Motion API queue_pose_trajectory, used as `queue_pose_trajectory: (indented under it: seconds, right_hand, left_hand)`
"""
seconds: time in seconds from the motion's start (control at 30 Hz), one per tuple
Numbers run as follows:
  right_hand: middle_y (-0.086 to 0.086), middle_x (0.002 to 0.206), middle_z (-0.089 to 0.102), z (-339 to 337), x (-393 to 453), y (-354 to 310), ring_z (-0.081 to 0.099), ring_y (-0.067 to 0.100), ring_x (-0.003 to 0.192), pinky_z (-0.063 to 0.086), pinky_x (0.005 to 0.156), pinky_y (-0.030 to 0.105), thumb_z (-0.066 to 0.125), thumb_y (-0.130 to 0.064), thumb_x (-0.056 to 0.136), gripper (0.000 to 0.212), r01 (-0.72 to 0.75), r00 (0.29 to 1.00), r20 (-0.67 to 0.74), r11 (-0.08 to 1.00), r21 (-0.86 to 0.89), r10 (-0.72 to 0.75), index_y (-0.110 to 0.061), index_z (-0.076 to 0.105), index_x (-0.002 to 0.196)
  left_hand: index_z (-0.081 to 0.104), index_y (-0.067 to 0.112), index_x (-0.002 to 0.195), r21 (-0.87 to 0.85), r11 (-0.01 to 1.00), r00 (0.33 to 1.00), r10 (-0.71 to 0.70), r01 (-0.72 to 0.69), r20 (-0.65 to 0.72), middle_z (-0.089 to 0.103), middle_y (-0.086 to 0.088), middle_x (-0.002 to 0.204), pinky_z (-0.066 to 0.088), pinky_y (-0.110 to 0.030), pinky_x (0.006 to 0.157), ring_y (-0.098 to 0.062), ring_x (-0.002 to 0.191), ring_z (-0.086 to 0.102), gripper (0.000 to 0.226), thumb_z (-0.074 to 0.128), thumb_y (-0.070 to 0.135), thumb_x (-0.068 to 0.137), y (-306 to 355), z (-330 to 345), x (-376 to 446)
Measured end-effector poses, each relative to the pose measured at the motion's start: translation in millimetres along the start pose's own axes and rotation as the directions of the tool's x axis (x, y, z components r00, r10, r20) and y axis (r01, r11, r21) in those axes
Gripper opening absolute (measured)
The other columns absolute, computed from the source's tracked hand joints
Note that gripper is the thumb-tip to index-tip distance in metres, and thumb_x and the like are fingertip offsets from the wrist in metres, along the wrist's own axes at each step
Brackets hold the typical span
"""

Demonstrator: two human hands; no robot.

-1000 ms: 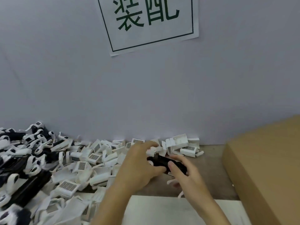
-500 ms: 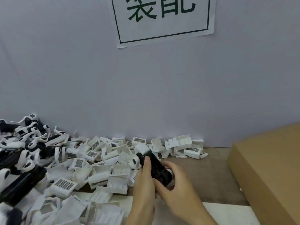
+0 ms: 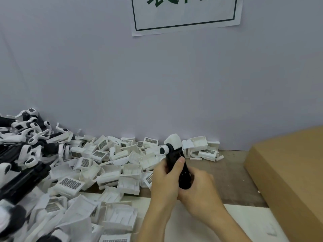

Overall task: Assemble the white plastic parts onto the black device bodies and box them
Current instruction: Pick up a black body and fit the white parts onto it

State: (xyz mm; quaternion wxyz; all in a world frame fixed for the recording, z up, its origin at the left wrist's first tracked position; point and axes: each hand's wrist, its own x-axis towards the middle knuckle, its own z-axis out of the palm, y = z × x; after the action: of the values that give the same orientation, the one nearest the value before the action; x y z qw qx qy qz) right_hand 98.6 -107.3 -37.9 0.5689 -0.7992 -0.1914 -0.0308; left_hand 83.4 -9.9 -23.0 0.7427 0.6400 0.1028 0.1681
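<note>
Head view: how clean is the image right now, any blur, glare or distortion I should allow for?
Head view: lighting is even and soft, with no glare or hard shadows; the left hand, right hand and the black device body they hold are fairly sharp; the pile of white parts smears at the lower-left edge; the wide angle bends the cardboard box.

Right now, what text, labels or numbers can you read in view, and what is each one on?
Paper sign on the wall: large green characters inside a green border, cut off by the top of the frame, so unreadable.
White plastic parts: dark grid patches, no legible characters.
Black device body in the hands: no readable marking.
Cardboard box: no print visible.
</note>
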Motion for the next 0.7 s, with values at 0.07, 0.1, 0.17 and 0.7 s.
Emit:
queue_pose_trajectory:
  seconds: [0.07,0.1,0.17,0.7]
  right_hand:
    - [-0.009,0.075,0.074,0,-1,0,0.069,0.009,0.068,0.058,0.06,0.031,0.07,-0.033,0.067,0.017,0.007,0.999,0.031,1.0,-0.009,-0.007,-0.03,0.069,0.084]
    - [-0.013,0.08,0.075,-1,-1,0,0.07,0.005,0.073,0.058,0.065,0.029,0.071,-0.03,0.072,0.017,0.004,0.997,0.077,1.0,-0.003,-0.003,-0.035,0.069,0.088]
    - [-0.016,0.1,0.076,-3,-1,2,0.07,0.001,0.095,0.058,0.085,0.031,0.068,-0.024,0.083,0.028,-0.02,0.981,0.193,0.995,0.096,0.001,-0.04,0.068,0.107]
    - [-0.001,0.076,0.077,-24,11,7,0.074,0.011,0.07,0.053,0.054,0.016,0.081,-0.028,0.08,0.008,-0.001,0.899,-0.364,0.831,0.557,0.244,-0.021,0.077,0.081]
  left_hand:
    - [0.071,0.021,0.102,0.013,1.0,1.0,0.009,-0.009,-0.014,0.078,0.007,0.093,0.053,-0.022,0.075,-0.005,0.088,0.073,0.009,0.066,0.024,0.095,0,-1,1]
    - [0.067,0.022,0.105,0.017,1.0,0.999,0.016,-0.015,-0.029,0.077,0.008,0.094,0.054,-0.024,0.077,-0.005,0.089,0.073,0.011,0.068,0.022,0.094,-1,-2,1]
    - [0.06,0.024,0.109,0.038,0.998,0.997,0.049,-0.047,-0.056,0.077,0.009,0.096,0.058,-0.035,0.086,-0.008,0.09,0.073,0.022,0.071,0.016,0.091,-2,-3,1]
    - [0.061,0.039,0.125,0.537,0.693,0.873,0.319,-0.481,0.37,0.066,0.019,0.109,0.051,-0.03,0.089,-0.001,0.103,0.059,0.043,0.062,0.026,0.083,-12,15,-7]
